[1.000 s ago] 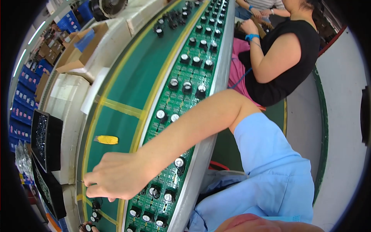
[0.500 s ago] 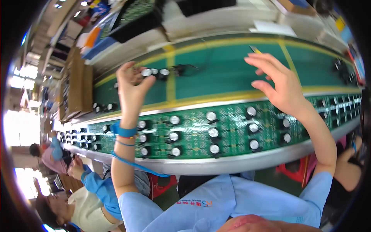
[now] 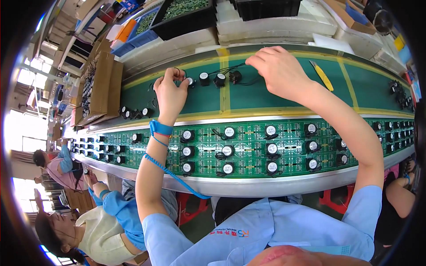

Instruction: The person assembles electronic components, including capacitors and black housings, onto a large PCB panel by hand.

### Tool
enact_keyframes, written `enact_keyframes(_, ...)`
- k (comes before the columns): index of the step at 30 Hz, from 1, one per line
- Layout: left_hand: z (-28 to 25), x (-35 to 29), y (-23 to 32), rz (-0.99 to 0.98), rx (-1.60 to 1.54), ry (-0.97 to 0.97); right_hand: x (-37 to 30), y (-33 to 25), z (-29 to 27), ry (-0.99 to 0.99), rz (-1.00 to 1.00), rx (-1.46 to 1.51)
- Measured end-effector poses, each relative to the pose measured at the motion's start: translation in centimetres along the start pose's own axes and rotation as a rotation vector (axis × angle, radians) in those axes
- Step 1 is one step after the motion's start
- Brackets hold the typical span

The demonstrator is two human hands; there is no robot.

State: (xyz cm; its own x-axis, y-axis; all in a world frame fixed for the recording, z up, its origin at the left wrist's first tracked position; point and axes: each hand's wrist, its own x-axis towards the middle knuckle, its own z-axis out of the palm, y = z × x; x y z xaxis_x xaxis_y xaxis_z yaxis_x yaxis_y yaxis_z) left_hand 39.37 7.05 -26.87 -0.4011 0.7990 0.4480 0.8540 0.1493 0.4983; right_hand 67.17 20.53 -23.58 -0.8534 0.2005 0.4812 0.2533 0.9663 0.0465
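My left hand (image 3: 171, 94) is closed on a small black buzzer (image 3: 191, 81) with a round white top, above the green mat (image 3: 195, 100). To its right, two more buzzers and a third dark one (image 3: 235, 77) lie in a row with black leads (image 3: 244, 66) trailing rightward. My right hand (image 3: 280, 71) pinches the ends of these leads, its fingertips partly hidden. A blue strap (image 3: 161, 128) with a coiled cord circles my left wrist. Nearer me, green circuit boards (image 3: 250, 153) carry similar buzzers in rows.
A yellow cutter (image 3: 321, 75) lies right of my right hand. More buzzers sit at the mat's left (image 3: 135, 112) and far right (image 3: 399, 94). A cardboard box (image 3: 98, 88) stands left; black bins (image 3: 184, 17) stand behind. Another person (image 3: 106, 226) sits at the left.
My right hand has moved left and closed on the leads. My left hand has shifted slightly right, and the buzzers beside it now lie spread in a row. The view has shifted a little.
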Motion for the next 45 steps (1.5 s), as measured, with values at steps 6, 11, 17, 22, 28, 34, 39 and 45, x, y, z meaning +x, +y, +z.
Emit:
enact_keyframes(6, -2.4, -0.2, 0.5, 0.066, 0.181, 0.031, -0.1, 0.7, -1.2, 0.059, 0.153, 0.154)
enact_keyframes(11, -4.7, -0.1, -1.3, -0.056, 0.153, -0.036, 2.6, -4.7, -9.3, -0.044, 0.238, 1.1)
enact_keyframes(17, -4.3, 2.0, -1.9, -0.134, 0.174, 0.021, 7.6, -21.2, -16.2, -0.439, 0.018, 1.476)
enact_keyframes(22, -3.8, 2.4, -0.4, -0.006, 0.082, 0.104, 5.9, -19.6, -18.2, -0.618, 0.037, 1.627)
enact_keyframes(28, -8.2, -1.3, 4.6, 0.081, -0.116, 0.028, 3.9, -17.8, -20.5, -0.781, -0.249, 1.677)
enact_keyframes(34, -12.4, -7.2, 11.5, 0.261, 0.038, -0.056, 0.1, -18.6, -14.9, -0.787, -0.667, 1.181)
enact_keyframes(39, -12.6, -9.7, 10.8, 0.266, 0.047, -0.096, -1.1, -5.5, -6.8, -0.222, 0.091, 0.687)
enact_keyframes(45, -7.1, -9.3, 10.3, 0.282, -0.099, -0.251, -1.8, 1.9, 2.2, -0.203, 0.097, -0.045)
